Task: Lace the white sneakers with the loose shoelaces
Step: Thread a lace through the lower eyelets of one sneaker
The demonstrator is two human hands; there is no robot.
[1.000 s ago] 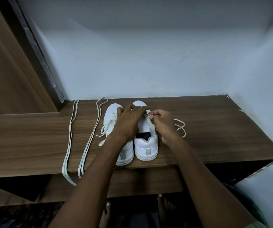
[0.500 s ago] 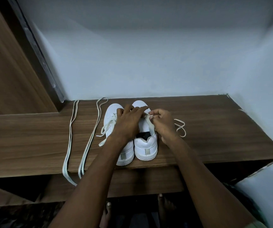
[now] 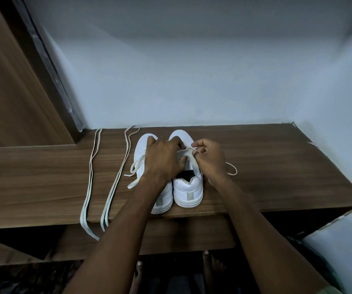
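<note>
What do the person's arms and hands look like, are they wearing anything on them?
Both arms are bare all the way down, with no sleeves over the forearms. The left hand and the right hand wear no gloves, and no rings, watch or bracelets show. Only a sliver of light greenish cloth peeks in at the bottom right corner, perhaps part of a top.

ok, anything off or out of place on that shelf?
Mostly no. Two loose laces lie folded beside the sneakers, their ends hanging over the shelf front edge, so they could slip off. The left sneaker has lace ends trailing loose. The right hand pinches a lace at the right sneaker; the left hand steadies it.
</note>
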